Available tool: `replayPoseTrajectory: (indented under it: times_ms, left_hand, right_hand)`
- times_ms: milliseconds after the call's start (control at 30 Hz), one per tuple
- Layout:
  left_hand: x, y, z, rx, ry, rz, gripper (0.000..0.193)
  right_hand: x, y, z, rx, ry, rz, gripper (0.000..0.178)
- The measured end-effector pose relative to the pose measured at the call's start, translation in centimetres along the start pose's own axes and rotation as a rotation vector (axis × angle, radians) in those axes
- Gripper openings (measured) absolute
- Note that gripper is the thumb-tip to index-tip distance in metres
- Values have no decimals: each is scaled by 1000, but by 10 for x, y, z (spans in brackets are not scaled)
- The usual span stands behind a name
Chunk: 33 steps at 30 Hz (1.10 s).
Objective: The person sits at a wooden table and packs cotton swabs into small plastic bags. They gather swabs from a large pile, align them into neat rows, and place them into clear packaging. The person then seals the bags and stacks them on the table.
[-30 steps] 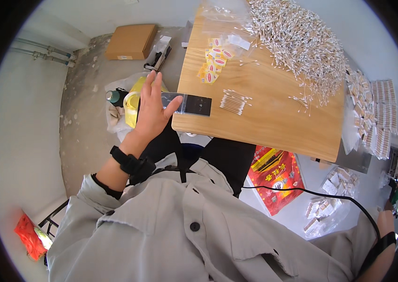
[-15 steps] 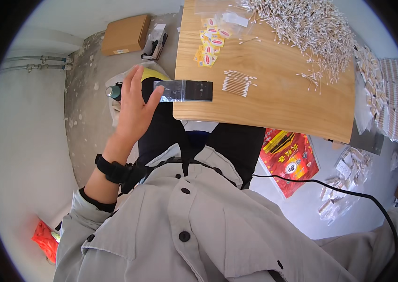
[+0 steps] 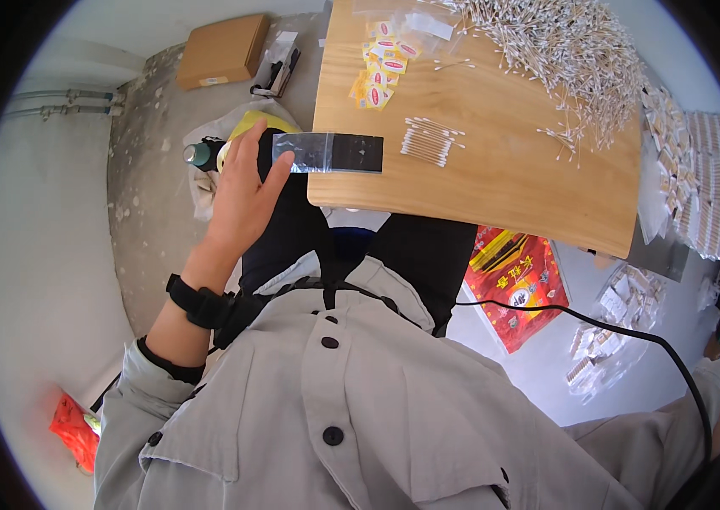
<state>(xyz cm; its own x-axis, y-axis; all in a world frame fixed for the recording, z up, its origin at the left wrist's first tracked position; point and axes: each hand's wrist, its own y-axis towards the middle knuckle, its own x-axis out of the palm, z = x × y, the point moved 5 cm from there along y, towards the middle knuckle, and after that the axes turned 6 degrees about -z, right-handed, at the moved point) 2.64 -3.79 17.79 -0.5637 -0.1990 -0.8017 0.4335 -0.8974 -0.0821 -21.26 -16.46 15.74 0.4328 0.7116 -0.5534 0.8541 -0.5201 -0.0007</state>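
Note:
My left hand [image 3: 245, 187] is at the table's left edge, fingers stretched and thumb apart. Its thumb overlaps the left end of a clear plastic sleeve [image 3: 302, 153] lying along a black strip [image 3: 357, 154]. The strip's right part rests on the wooden table [image 3: 428, 191], and its left part sticks out past the edge. To the right of the strip lies a small row of cotton swabs [image 3: 428, 142]. My right sleeve reaches out to the far right; the right hand is out of sight.
A big heap of cotton swabs [image 3: 564, 59] covers the table's far right. Yellow-and-white paper labels [image 3: 377, 81] lie near a clear bag at the back. Packed swabs [image 3: 700, 174] sit right of the table. A red bag [image 3: 517, 293] and a cardboard box [image 3: 224, 51] are on the floor.
The whole view has shifted slightly. My left hand keeps the same spread pose beside the plastic sleeve, and the things on the table stay in place.

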Motion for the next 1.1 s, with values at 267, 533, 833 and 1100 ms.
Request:
replayPoseTrajectory:
  times_ms: [267, 533, 833, 1100]
  left_hand:
    - [3, 1, -9, -9, -35, 37, 50]
    - [10, -3, -11, 14, -74, 38, 50]
    - [18, 1, -19, 49, -136, 57, 47]
    - [30, 6, -27, -67, -261, -17, 42]
  right_hand:
    - [-1, -3, -11, -35, -33, -41, 23]
    - [-5, -4, -25, -71, -78, -98, 26]
    - [-3, -1, -39, -105, -123, -175, 28]
    - [-9, 7, -59, -160, -180, -252, 31]
